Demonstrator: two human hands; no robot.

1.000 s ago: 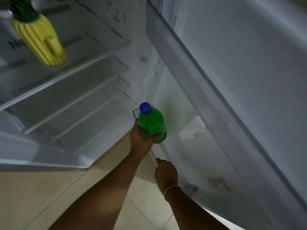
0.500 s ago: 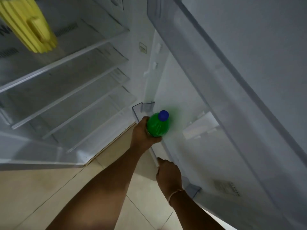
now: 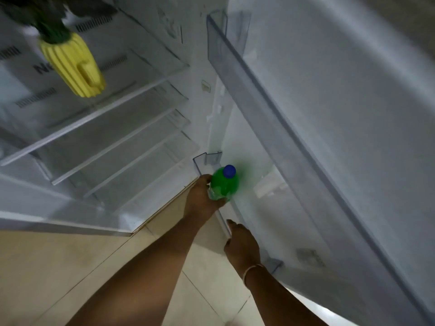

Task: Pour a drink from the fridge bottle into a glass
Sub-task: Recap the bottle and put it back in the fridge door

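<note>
The left hand [image 3: 202, 198] is wrapped round the body of a green bottle [image 3: 223, 184] with a blue cap [image 3: 229, 171], fingers curled under its lower side. The bottle stands nearly upright at the near end of the lowest door rack [image 3: 200, 162] of the open fridge, and I cannot tell whether its base rests in the rack or has been lifted clear. The cap is on.

The right hand [image 3: 242, 243], nearer the camera than the bottle, rests on the front rail of that same rack; its fingers look loosely bent over the rail, though how firmly they hold it is hard to say. A thin bangle [image 3: 253, 269] sits on that wrist.

To the left of the bottle the fridge shelves [image 3: 131, 128] are bare glass, apart from a yellow ribbed jug [image 3: 75, 67] on the top one, far from the bottle. A longer door rack [image 3: 235, 74] runs above the bottle. Pale floor tiles [image 3: 58, 267] lie below the arms.

As a judgement, the task is only beginning: the bottle is in hand at the fridge. What is left is nearly everything, namely carrying it out, closing the door, unscrewing the cap and pouring. No glass is in view, so one must be found elsewhere.
</note>
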